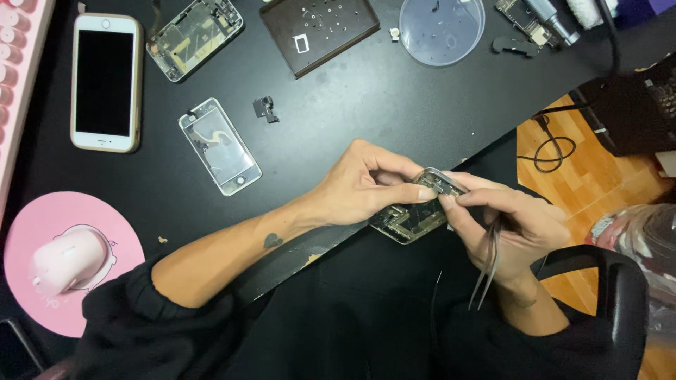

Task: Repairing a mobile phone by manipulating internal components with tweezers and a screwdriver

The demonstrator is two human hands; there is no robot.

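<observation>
My left hand (366, 186) and my right hand (503, 225) both hold an opened phone body (412, 214) with bare circuitry, just off the front edge of the black desk (394, 105). My left thumb and fingers pinch its upper metal rim. The fingertips of my right hand press on the same rim, and a pair of metal tweezers (487, 271) is tucked in that palm, tips pointing down toward my lap.
On the desk lie a detached phone screen (220, 146), a white phone (105, 82), another stripped phone frame (194, 35), a small black part (265, 109), a dark tray with screws (318, 29) and a clear round dish (441, 28). A pink mouse (67, 262) sits on a pink pad at left.
</observation>
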